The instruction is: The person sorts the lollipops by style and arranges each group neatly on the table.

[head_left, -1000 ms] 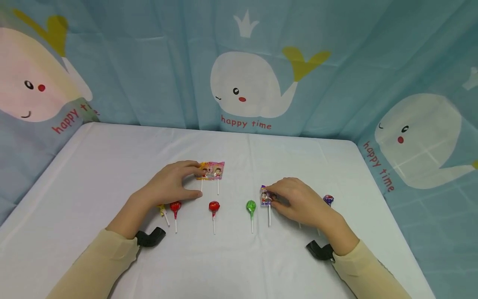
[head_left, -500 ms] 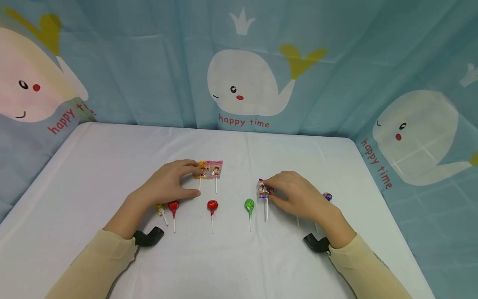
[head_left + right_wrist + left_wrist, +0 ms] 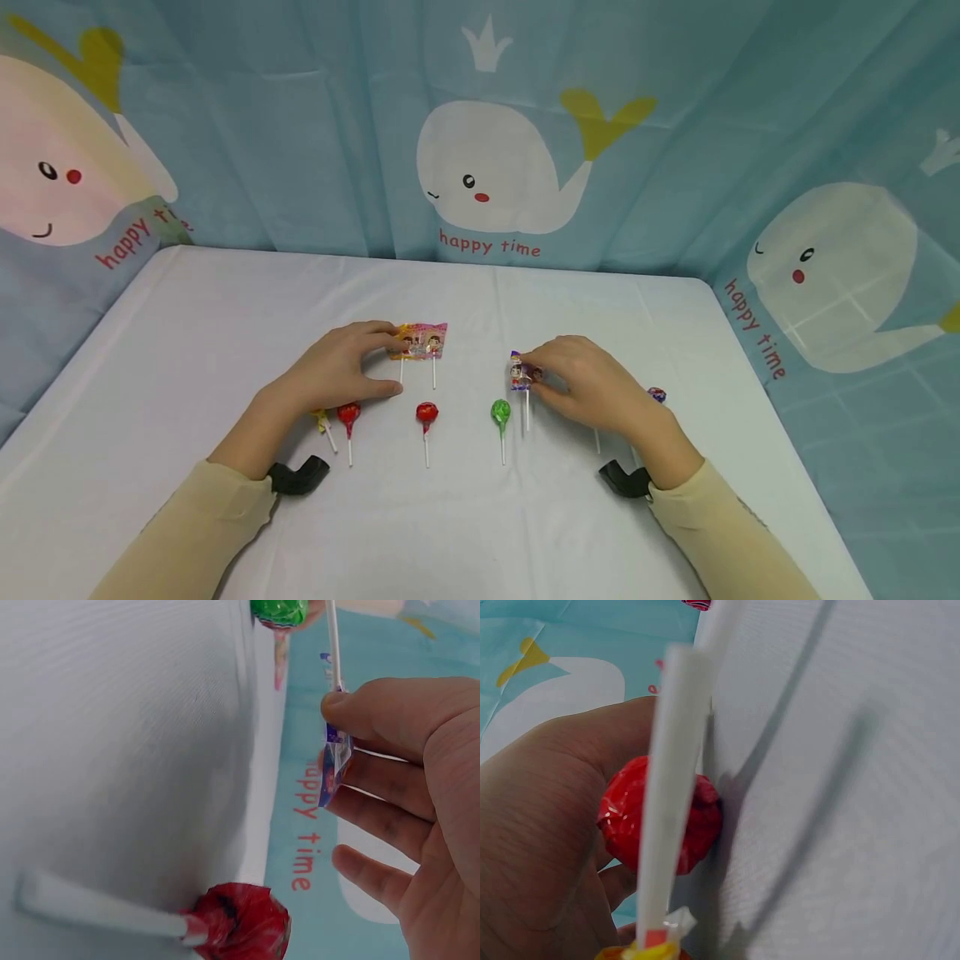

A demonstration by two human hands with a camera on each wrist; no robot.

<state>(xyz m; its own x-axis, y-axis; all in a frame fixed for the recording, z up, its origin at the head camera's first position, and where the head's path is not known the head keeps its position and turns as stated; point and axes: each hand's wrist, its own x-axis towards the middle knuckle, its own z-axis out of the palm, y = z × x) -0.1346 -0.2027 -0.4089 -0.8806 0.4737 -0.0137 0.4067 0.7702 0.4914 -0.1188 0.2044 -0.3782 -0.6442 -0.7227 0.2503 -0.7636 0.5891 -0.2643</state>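
In the head view my right hand [image 3: 588, 387] pinches a lollipop in a flat purple wrapper [image 3: 517, 372] between thumb and fingers, its white stick pointing toward me. The right wrist view shows this purple wrapper [image 3: 334, 761] held off the white cloth. My left hand [image 3: 337, 367] rests at the left of two flat-wrapped lollipops, one yellow-orange [image 3: 403, 340] and one pink [image 3: 434, 340]. Its fingertips touch the yellow-orange wrapper and partly cover it. The left thumb lies apart from the fingers, by that lollipop's stick.
Round lollipops lie in a row nearer me: yellow [image 3: 321, 419], red [image 3: 348, 414], another red [image 3: 427, 412], green [image 3: 501, 412] and purple [image 3: 657, 394]. Sticks show partly beneath my right hand. A whale-print curtain [image 3: 337, 167] stands behind the white-covered table [image 3: 247, 317].
My right hand has carried the purple-wrapped lollipop a little left and away from me. My left hand stays in place on the yellow-orange wrapper. The head view shifted slightly.
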